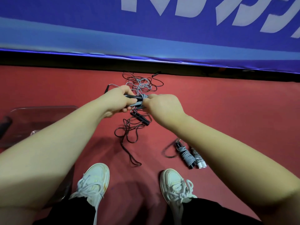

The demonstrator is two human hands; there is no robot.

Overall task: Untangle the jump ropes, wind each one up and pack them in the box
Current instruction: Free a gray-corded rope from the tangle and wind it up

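My left hand [119,99] grips the black handles [135,97] of a grey jump rope above the red floor. My right hand [159,105] pinches the grey cord [143,96] where it is wrapped around those handles. More grey cord [141,84] trails back into a loose tangle on the floor, mixed with a black rope [128,132] whose black handle [140,118] lies just below my hands. Two wound ropes [190,155] lie side by side on the floor at the right. A clear plastic box [42,117] sits at the left, partly hidden by my left arm.
A blue banner with white lettering [146,30] runs across the far side, with a dark gap beneath it. My two white sneakers [95,179] stand on the red floor at the bottom. A loose black handle [156,74] lies near the banner's foot.
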